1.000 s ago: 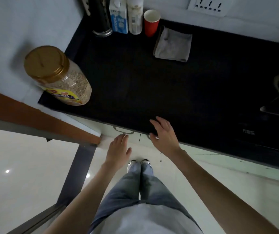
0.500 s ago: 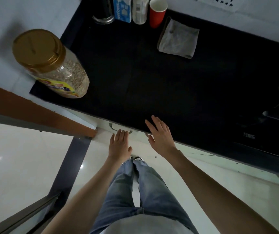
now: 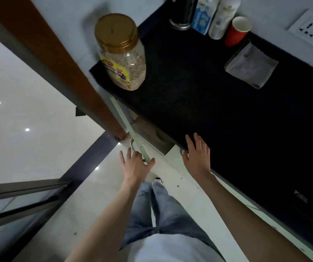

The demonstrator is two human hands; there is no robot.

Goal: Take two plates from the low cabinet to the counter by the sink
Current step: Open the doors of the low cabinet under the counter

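Note:
The low cabinet's left door (image 3: 131, 129) stands swung out and I see it edge-on as a pale green strip. My left hand (image 3: 135, 166) is at its outer end with the fingers spread on the left of the edge and the thumb on the right, holding nothing. My right hand (image 3: 197, 155) lies flat with its fingers apart on the front edge of the black counter (image 3: 218, 118), above the shut right door (image 3: 172, 159). The open cabinet's inside (image 3: 152, 133) is dim; no plate can be made out.
A gold-lidded jar of grain (image 3: 122, 52) stands at the counter's left end. At the back are a red cup (image 3: 237, 31), cartons (image 3: 204, 15), a bottle (image 3: 222, 17) and a folded grey cloth (image 3: 251, 67). A brown door frame (image 3: 61, 67) is on the left.
The left cabinet door has swung open, my left hand moving out with it. My right hand stays at the counter edge. The view has turned to the left.

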